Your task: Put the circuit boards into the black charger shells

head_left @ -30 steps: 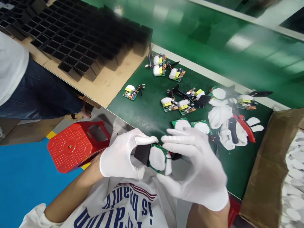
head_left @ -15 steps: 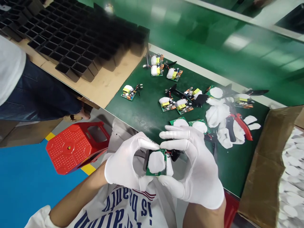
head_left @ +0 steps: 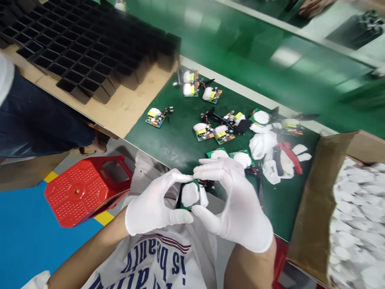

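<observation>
Both my hands wear white gloves and meet in front of my chest. Between them is a small green circuit board [head_left: 190, 195] with a white pad stuck on its face and a black case part behind it. My left hand [head_left: 153, 204] pinches its left side with thumb and forefinger. My right hand [head_left: 237, 202] grips its right side, where red wires and a black plug show. More circuit boards [head_left: 210, 132] and white pads [head_left: 263, 142] lie on the green mat [head_left: 180, 140] beyond my hands.
A tray of black cases [head_left: 84, 52] sits on cardboard at the far left. Red-handled pliers [head_left: 287, 154] lie among the pads. A cardboard box [head_left: 355, 216] of white pads stands at right. A red stool [head_left: 84, 188] and another person's legs [head_left: 39, 116] are at left.
The black case part has swung behind the board, and both hands have closed in tighter around it. The view has shifted slightly right.
</observation>
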`<state>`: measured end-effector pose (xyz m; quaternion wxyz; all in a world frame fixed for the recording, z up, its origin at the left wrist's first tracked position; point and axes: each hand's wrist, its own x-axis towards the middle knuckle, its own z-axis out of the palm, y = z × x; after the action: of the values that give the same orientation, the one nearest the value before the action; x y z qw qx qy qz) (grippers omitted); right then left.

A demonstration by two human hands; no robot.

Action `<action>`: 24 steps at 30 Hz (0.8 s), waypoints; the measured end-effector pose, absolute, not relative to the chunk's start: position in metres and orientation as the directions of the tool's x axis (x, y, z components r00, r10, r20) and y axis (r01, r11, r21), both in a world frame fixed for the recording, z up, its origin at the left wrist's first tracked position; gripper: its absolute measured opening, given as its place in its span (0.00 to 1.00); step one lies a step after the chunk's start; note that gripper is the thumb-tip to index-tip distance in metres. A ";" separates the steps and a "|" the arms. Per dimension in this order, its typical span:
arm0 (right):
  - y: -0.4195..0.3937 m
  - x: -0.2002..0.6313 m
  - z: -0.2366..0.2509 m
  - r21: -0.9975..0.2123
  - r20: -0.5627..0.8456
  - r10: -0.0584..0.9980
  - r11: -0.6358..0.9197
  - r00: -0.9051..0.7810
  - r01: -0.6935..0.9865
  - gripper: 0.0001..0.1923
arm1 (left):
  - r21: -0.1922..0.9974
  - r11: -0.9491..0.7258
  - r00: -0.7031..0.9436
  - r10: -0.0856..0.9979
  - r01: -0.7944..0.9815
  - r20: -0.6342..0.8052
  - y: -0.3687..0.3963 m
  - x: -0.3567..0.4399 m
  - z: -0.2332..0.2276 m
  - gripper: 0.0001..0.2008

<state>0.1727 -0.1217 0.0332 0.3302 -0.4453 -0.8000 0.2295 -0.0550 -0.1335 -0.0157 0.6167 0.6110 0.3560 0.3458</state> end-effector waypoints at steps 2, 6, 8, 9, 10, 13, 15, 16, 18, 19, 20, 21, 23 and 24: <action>-0.122 0.172 0.033 -0.678 0.317 0.870 0.487 -0.378 0.550 0.21 | 0.999 0.022 0.507 0.861 0.041 -0.040 -0.135 -0.056 -0.017 0.29; -0.122 0.170 0.031 -0.689 0.303 0.879 0.468 -0.367 0.553 0.19 | 0.997 0.063 0.481 0.874 0.034 -0.072 -0.137 -0.054 -0.018 0.21; -0.127 0.167 0.028 -0.668 0.337 0.901 0.434 -0.274 0.605 0.24 | 0.988 0.133 0.477 0.875 -0.078 -0.080 -0.137 -0.050 -0.016 0.23; -0.132 0.165 0.025 -0.662 0.396 0.902 0.411 -0.173 0.627 0.27 | 0.976 0.173 0.471 0.877 -0.136 -0.090 -0.138 -0.048 -0.014 0.24; -0.138 0.162 0.022 -0.665 0.475 0.879 0.388 -0.040 0.638 0.26 | 0.962 0.204 0.459 0.883 -0.182 -0.100 -0.138 -0.046 -0.013 0.26; -0.159 0.150 0.007 -0.740 0.582 0.762 0.352 0.284 0.573 0.09 | 0.947 0.226 0.407 0.906 -0.228 -0.118 -0.138 -0.041 -0.010 0.26; -0.171 0.143 -0.003 -0.838 0.447 0.843 0.277 0.299 0.470 0.10 | 0.957 0.174 0.363 0.928 -0.234 -0.081 -0.138 -0.039 -0.010 0.25; -0.175 0.139 -0.008 -0.886 0.346 0.902 0.223 0.259 0.406 0.12 | 0.960 0.136 0.344 0.938 -0.244 -0.045 -0.138 -0.038 -0.011 0.25; -0.179 0.134 -0.014 -0.962 0.151 0.975 0.107 0.165 0.250 0.25 | 0.969 0.071 0.327 0.945 -0.236 0.011 -0.139 -0.038 -0.011 0.27; -0.179 0.132 -0.016 -0.986 0.080 0.989 0.060 0.123 0.156 0.31 | 0.975 0.042 0.328 0.944 -0.218 0.033 -0.139 -0.039 -0.011 0.27; -0.179 0.131 -0.016 -0.998 0.027 0.996 0.022 0.091 0.057 0.36 | 0.980 0.018 0.338 0.940 -0.196 0.050 -0.140 -0.041 -0.011 0.28; -0.178 0.130 -0.016 -0.999 -0.014 0.998 -0.012 0.065 -0.038 0.39 | 0.985 0.000 0.350 0.935 -0.172 0.061 -0.141 -0.043 -0.011 0.28; -0.174 0.129 -0.014 -0.982 -0.065 0.998 -0.060 0.023 -0.180 0.42 | 0.991 -0.041 0.371 0.925 -0.126 0.085 -0.142 -0.048 -0.008 0.28; -0.172 0.129 -0.013 -0.973 -0.074 0.997 -0.070 0.009 -0.220 0.44 | 0.993 -0.064 0.378 0.921 -0.099 0.097 -0.142 -0.051 -0.007 0.29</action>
<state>0.1293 -0.1717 -0.0128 0.5379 -0.4636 -0.4191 0.5657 -0.0511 -0.1422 -0.0069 0.5875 0.5862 0.3505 0.4339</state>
